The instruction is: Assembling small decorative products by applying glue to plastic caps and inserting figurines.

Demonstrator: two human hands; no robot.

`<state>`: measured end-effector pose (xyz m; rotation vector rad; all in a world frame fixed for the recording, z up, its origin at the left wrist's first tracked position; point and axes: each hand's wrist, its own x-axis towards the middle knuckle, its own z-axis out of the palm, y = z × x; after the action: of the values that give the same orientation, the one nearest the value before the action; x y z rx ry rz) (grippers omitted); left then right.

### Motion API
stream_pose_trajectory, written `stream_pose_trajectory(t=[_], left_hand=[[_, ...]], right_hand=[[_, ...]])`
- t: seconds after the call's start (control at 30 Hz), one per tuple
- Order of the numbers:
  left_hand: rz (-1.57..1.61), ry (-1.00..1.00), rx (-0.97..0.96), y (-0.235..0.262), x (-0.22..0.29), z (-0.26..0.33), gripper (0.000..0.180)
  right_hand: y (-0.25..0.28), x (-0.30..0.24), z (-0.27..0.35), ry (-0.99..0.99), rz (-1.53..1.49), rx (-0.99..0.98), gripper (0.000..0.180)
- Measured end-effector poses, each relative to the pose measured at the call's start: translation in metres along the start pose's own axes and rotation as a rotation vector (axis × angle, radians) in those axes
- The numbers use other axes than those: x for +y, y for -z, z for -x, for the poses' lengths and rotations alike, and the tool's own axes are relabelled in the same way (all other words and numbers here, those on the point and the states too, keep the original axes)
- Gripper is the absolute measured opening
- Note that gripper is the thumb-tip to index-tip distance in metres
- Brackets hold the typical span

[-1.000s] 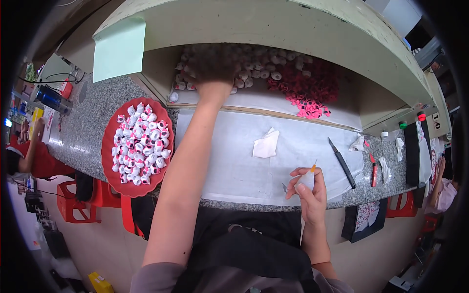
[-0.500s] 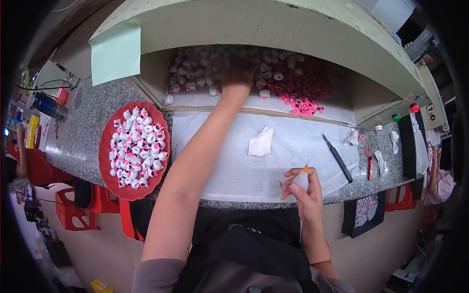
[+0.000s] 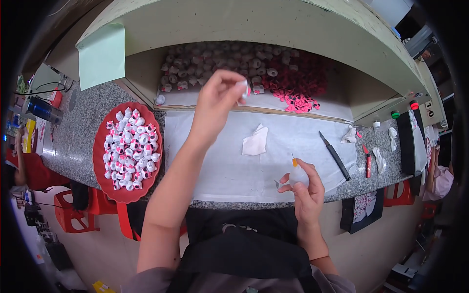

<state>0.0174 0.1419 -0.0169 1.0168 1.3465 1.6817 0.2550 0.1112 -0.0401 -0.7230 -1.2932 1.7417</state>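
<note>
In my left hand a small white figure with a pink patch is pinched between thumb and fingers, raised in front of the cubby's opening. My right hand is wrapped round a white squeeze bottle with an orange tip and thin needle pointing up. A small grey pointed piece pokes out by its fingers; what it belongs to is hidden. White figures heap up inside the cubby, with pink pieces on their right. A folded white cloth lies on white paper between my hands.
A red scalloped tray full of white-and-pink figures stands left. On the right are a black pen-like tool, a red tube and crumpled tissues. The cubby's upper board overhangs the bench. Co-workers sit at both sides.
My left hand has come back out of the cubby, toward me, with a small white figure in its fingers. My right hand stays nearly in place, still holding the squeeze bottle.
</note>
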Motion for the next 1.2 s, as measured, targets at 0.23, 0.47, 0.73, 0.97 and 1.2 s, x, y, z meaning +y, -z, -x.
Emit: stream_pose_trajectory(t=[0.23,0.47,0.73,0.97,1.2], left_hand=[[0.584,0.239,-0.022,-0.006,-0.018,0.117,0.022],[0.602,0.255,0.068,-0.016,-0.027,0.137,0.031],[0.623,0.241,0.05,-0.016,-0.03,0.14,0.035],[0.6,0.257,0.015,-0.015,-0.028,0.14,0.035],[0.601,0.259,0.027,-0.016,-0.03,0.141,0.035]], right_hand=[[-0.014,-0.009,-0.005,0.173,-0.17,0.206,0.033],[-0.023,-0.004,0.006,0.591,0.354,0.071,0.039],[-0.022,-0.009,0.013,0.676,0.451,-0.198,0.057],[-0.022,-0.009,0.013,0.655,0.457,-0.233,0.057],[-0.021,-0.011,0.014,0.633,0.455,-0.243,0.054]])
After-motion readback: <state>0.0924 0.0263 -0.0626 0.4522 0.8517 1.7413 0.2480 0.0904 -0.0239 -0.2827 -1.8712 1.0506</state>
